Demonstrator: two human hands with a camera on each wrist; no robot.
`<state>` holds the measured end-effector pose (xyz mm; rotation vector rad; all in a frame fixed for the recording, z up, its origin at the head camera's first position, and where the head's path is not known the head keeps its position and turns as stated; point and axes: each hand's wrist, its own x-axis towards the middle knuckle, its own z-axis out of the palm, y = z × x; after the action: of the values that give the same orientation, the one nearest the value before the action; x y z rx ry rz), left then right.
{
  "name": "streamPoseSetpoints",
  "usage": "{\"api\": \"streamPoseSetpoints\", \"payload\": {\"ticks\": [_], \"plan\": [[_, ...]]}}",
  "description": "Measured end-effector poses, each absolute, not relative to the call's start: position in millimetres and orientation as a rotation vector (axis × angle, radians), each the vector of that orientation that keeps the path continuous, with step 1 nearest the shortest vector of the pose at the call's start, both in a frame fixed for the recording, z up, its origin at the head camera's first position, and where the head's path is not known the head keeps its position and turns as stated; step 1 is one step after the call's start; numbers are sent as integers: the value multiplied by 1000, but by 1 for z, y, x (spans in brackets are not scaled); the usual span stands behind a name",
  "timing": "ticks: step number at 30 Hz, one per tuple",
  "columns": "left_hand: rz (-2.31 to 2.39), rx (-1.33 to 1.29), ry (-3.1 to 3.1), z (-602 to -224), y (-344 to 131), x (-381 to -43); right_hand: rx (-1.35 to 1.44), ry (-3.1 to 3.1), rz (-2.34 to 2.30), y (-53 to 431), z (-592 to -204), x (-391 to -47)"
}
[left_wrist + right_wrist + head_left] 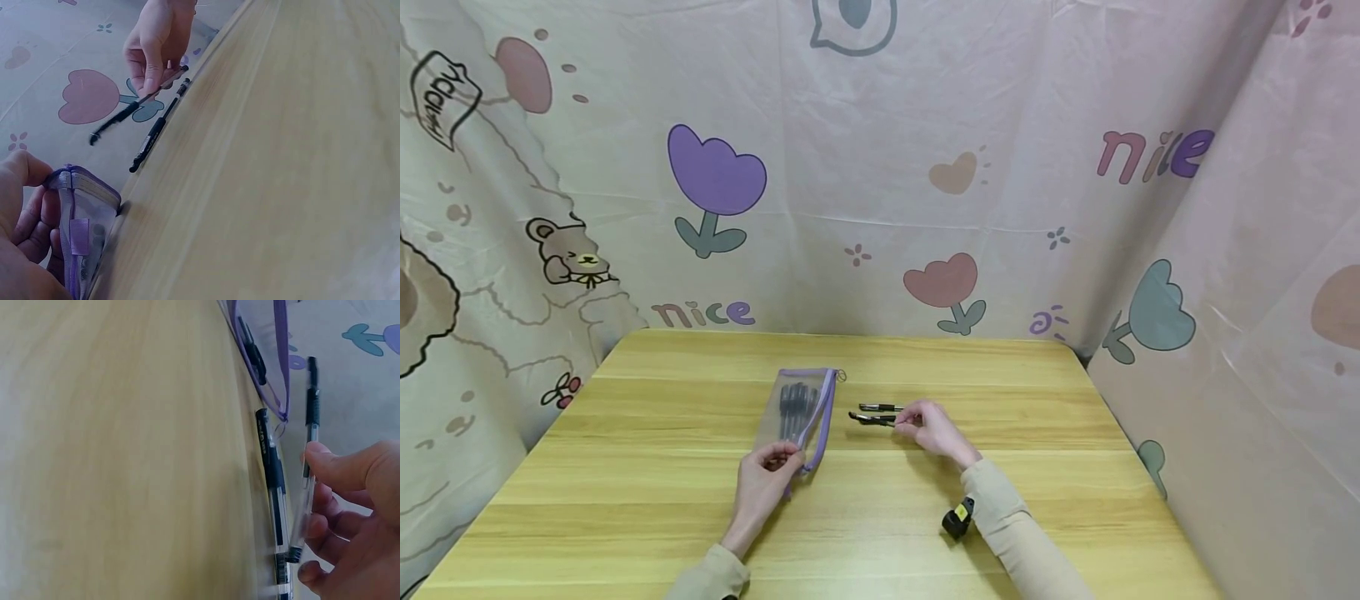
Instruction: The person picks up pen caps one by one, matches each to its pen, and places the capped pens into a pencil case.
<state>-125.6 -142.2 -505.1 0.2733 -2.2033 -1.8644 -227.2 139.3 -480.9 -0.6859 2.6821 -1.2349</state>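
My left hand [765, 483] pinches the near end of a see-through zip pouch [772, 421] with purple edging. Several dark-capped pens [797, 402] show inside the pouch. To the right of it, my right hand [928, 429] holds a clear-barrelled black gel pen [312, 409] between thumb and fingers, raised a little off the table. Another gel pen [880, 407] of the same kind lies on the table just beyond, and in the right wrist view this lying pen [270, 462] is beside the held one. The pouch's purple zip [76, 237] runs close to my left fingers.
The light wooden table [647, 433] is bordered by a printed cloth [865, 150] at the back and both sides. A small black device with a yellow patch [957, 518] sits against the right sleeve.
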Motion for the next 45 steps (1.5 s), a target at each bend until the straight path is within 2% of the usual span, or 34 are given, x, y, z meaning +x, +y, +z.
{"api": "streamPoseSetpoints", "payload": {"ticks": [21, 45], "plan": [[-1900, 323, -2215, -503, -141, -127, -679, 2369, -1370, 133, -473, -223], [-1871, 256, -2175, -506, -141, -125, -485, 2075, -1648, 117, -477, -219]]}}
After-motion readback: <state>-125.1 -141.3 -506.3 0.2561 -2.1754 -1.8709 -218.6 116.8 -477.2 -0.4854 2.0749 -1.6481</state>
